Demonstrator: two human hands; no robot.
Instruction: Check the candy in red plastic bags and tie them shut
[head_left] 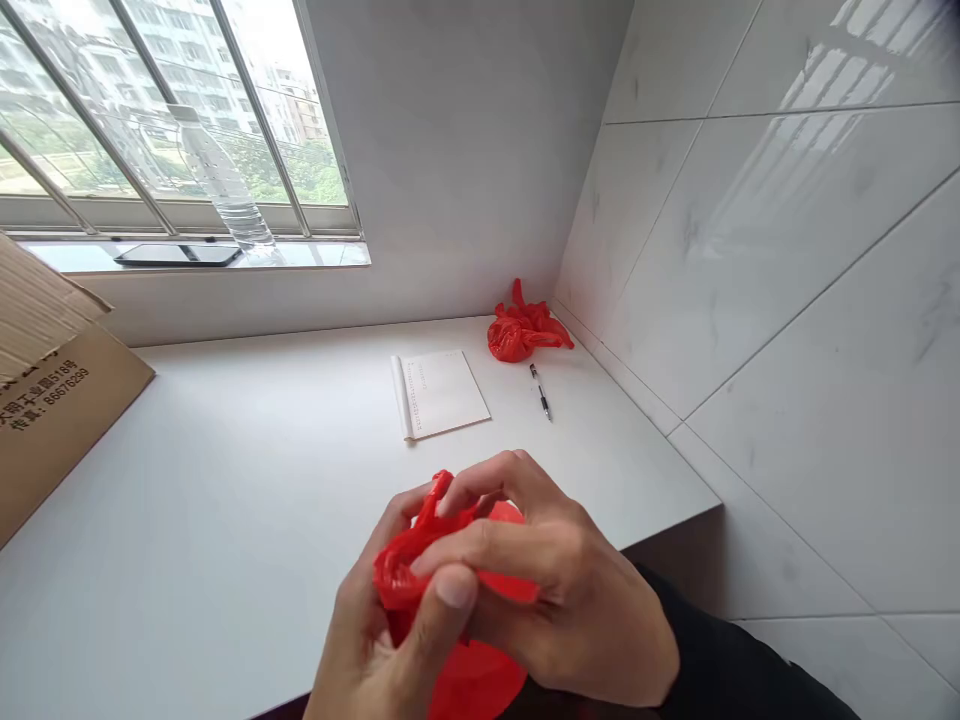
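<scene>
A thin red plastic bag point(480, 680) is bunched up between my two hands, close to me at the table's front edge. My left hand point(375, 630) wraps round its left side, with the thumb pressed against the gathered plastic. From the right, my right hand point(555, 570) reaches over and pinches the crumpled upper part with bent fingers. A short twisted end of the bag sticks up between the fingers. Part of the bag hangs below the hands. Whatever the bag may contain is hidden.
On the white table point(247, 480) lie an open notepad point(446, 393), a pen point(540, 392) and another knotted red bag point(525, 328) in the back corner. A cardboard box point(67, 400) stands left. The windowsill holds a water bottle point(225, 185) and a dark flat device point(178, 256). Tiled wall point(810, 400) borders the right.
</scene>
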